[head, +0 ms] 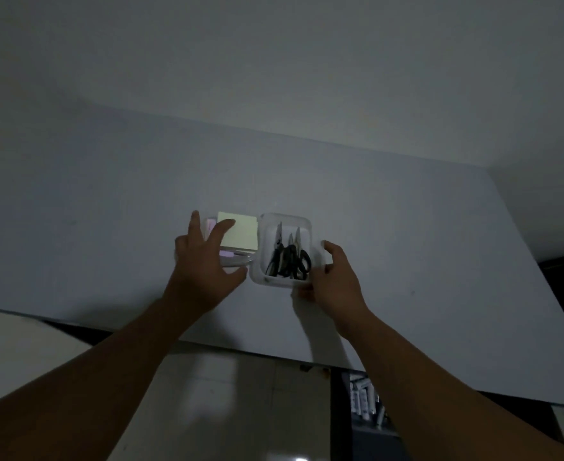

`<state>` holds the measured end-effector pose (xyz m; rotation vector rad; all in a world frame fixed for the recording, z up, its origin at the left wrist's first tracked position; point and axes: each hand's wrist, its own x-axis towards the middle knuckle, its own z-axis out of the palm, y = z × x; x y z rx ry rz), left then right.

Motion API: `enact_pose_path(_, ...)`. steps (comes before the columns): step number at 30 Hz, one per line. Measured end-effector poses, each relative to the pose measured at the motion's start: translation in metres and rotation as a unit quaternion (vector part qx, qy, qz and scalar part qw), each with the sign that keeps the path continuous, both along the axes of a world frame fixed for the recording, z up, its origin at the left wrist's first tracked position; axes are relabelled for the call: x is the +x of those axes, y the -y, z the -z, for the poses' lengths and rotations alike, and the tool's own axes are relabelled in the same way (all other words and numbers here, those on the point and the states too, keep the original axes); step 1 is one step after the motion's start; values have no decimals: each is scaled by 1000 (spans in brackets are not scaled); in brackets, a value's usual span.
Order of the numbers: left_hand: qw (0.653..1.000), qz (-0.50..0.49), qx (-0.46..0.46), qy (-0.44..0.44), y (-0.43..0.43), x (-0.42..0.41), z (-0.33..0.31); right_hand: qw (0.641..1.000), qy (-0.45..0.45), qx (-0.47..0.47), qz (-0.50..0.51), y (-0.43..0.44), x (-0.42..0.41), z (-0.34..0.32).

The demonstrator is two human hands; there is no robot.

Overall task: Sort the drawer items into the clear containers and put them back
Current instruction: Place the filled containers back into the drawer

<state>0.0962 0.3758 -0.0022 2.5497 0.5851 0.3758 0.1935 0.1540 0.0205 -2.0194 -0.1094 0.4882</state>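
Although the light is dim, a flat white table point(406, 244) can be made out, and two containers are seen standing on it side by side, touching or nearly so, towards its near edge. The left one, a clear round-cornered plastic container point(241, 259), is filled with a square pale-yellow pad of sticky notes point(240, 236), under and beside which pink paper notes point(211, 224) are stacked. The right one, a clear rectangular plastic tub point(285, 217), is loaded with several black-handled metal scissors point(290, 257), laid with their points towards the far side.

The left hand point(204, 264) is held over the left container. Its grip is spread wide, with the fingers straight and apart; one fingertip is laid on the near left part of the yellow pad, and the thumb is stretched towards the container's near right corner. The right hand point(335, 277) is placed at the near right corner of the tub. Its grip is curled round that corner, with a finger set against the right wall and the thumb at the near edge.

Below the table's near edge, at the lower right, a dark open drawer point(343, 427) is seen, in which small white cylindrical items point(362, 399) are lying; what they are cannot be told. A pale tiled floor point(234, 410) is visible to its left.
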Motion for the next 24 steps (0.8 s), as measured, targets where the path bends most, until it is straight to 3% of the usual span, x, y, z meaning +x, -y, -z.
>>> enact_pose_path(8, 994, 17, 47, -101, 0, 31, -20, 1000, 13, -5, -6, 19, -5, -4)
enact_pose_path(15, 997, 9, 72, -32, 19, 21, -6, 999, -14, 41, 22, 36, -6, -1)
enact_pose_path(24, 997, 26, 68, -6, 116, -13, -7, 995, -42, 81, 35, 124, -25, -15)
